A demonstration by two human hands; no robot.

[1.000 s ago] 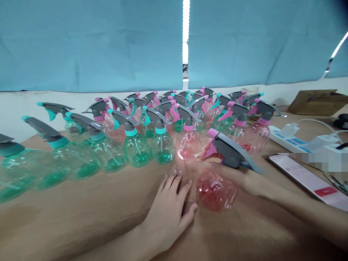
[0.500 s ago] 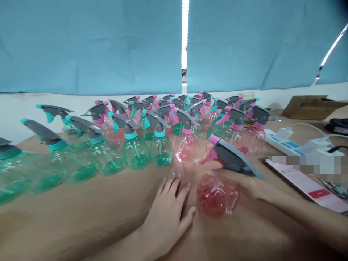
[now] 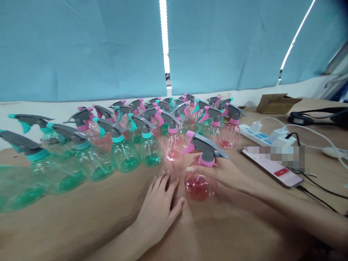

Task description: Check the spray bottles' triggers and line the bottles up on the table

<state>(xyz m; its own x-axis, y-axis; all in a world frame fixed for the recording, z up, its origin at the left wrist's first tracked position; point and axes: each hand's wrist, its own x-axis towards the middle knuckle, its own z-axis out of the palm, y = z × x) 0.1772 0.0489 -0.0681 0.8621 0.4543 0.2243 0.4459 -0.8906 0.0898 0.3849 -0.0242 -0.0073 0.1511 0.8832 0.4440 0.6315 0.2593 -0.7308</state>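
A pink see-through spray bottle (image 3: pixel 199 189) with a grey and pink trigger head stands upright at the near side of the group. From its right, my right hand (image 3: pixel 209 174) wraps round the upper body below the pink collar; some fingers are hidden behind the bottle. My left hand (image 3: pixel 160 203) lies flat on the wooden table (image 3: pixel 108 217), fingers stretched out, left of that bottle and apart from it. Just beyond the hands are a green spray bottle (image 3: pixel 150 152) and another pink spray bottle (image 3: pixel 173 145).
Several more green and pink spray bottles (image 3: pixel 125 156) crowd the table's back and left. To the right lie a phone (image 3: pixel 272 166) with a cable and a white power strip (image 3: pixel 258 137) with plugs. A cardboard box (image 3: pixel 277 104) stands farther back, before the blue curtain (image 3: pixel 108 47).
The view has turned to the right. The pink bottle has gone from tilted to upright, and my right hand now shows round its upper body. My left hand still lies flat.
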